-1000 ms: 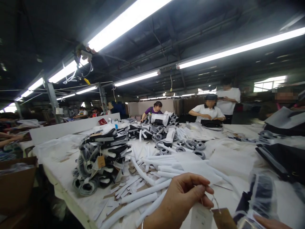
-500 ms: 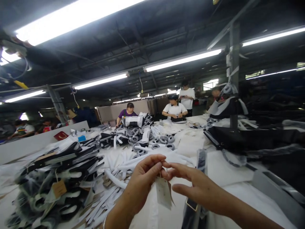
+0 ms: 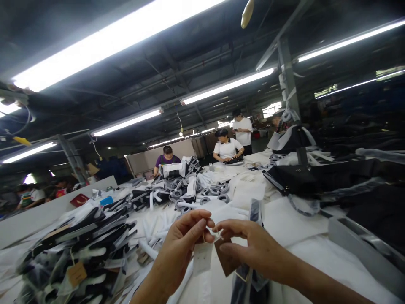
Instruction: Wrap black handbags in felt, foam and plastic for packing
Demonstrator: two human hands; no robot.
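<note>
My left hand [image 3: 177, 253] is closed in a pinch on a thin string, and a white hang tag [image 3: 202, 258] dangles beneath those fingers. My right hand [image 3: 259, 249] is curled round a brown hang tag [image 3: 225, 259], its thumb over the card's edge and a short pale string showing at the index fingertip. The two hands are close together, fingertips slightly apart. Under the right hand lies a dark wrapped bag piece with a gold-coloured rectangular buckle [image 3: 241, 275], partly hidden.
A heap of plastic-wrapped black bag pieces [image 3: 82, 249] rises on the left, one with a tan tag [image 3: 76, 273]. Grey rings and white strips [image 3: 218, 188] spread across the table. A grey bin [image 3: 363, 249] and black bags [image 3: 300, 177] stand right. Several people work beyond.
My hands have drawn slightly apart. The white and brown tags, overlapping before, now hang separately, the brown one by my right hand. The view has tilted and shifted a little.
</note>
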